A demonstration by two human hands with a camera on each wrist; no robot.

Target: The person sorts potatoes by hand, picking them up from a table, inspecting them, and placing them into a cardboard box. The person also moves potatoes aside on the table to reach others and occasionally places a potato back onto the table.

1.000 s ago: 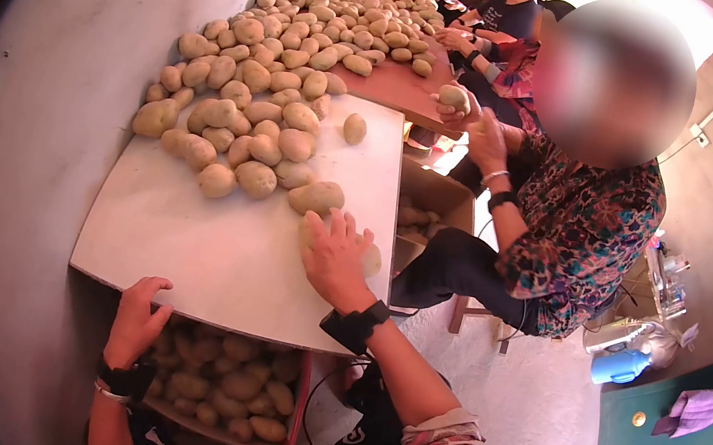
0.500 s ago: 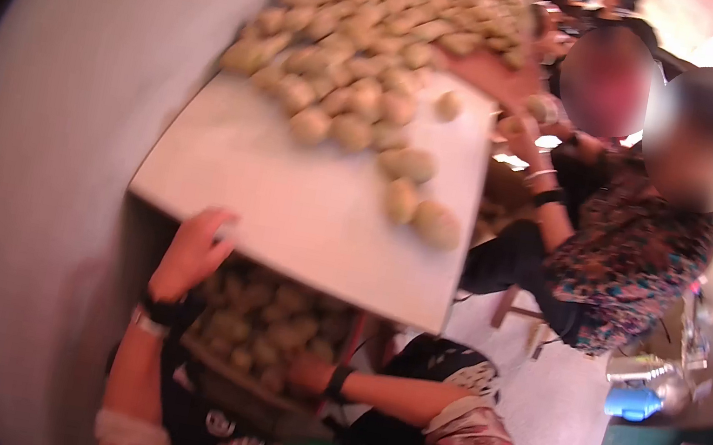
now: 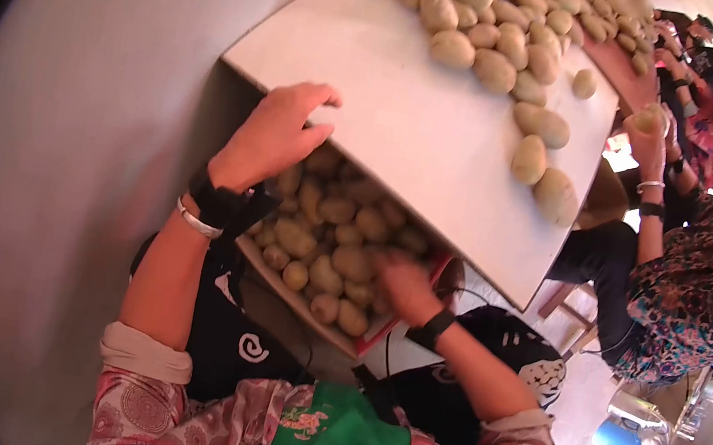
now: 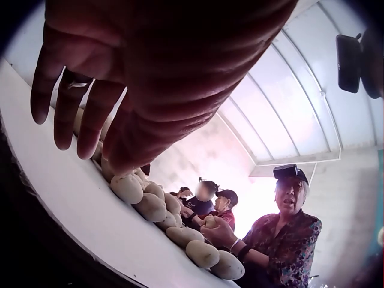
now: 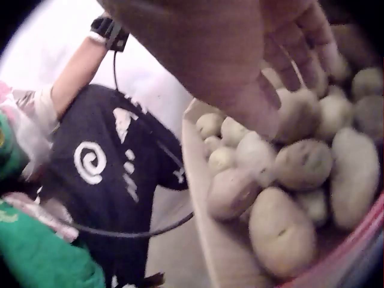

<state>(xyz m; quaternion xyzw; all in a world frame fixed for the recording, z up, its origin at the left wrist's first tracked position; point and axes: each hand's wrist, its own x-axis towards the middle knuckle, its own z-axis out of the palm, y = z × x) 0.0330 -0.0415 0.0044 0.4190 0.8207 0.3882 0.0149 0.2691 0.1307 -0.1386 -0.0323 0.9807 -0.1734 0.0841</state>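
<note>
My left hand [image 3: 272,138] is at the near edge of the white tabletop [image 3: 379,85], fingers extended and holding nothing. The left wrist view shows its loosely spread fingers above the tabletop, with a ring on one. Down in the box [image 3: 296,302] under the table, my right hand [image 3: 407,286] is among the potatoes [image 3: 324,274], blurred in the head view. In the right wrist view its thumb and fingers grip a brown potato [image 5: 299,114]. Other potatoes lie all around it, and a large oval potato [image 5: 282,234] is closer to the camera.
A heap of potatoes [image 3: 503,21] covers the far part of the tabletop. A short line of potatoes ends with one [image 3: 555,197] near the right edge. At the right sits a person in a patterned shirt [image 3: 708,291], with others farther back. A black cable [image 5: 150,233] runs beside the box.
My right hand has left the potatoes on the tabletop and gone down into the box. The head view has turned down, towards the box. My left hand remains at the table's near edge.
</note>
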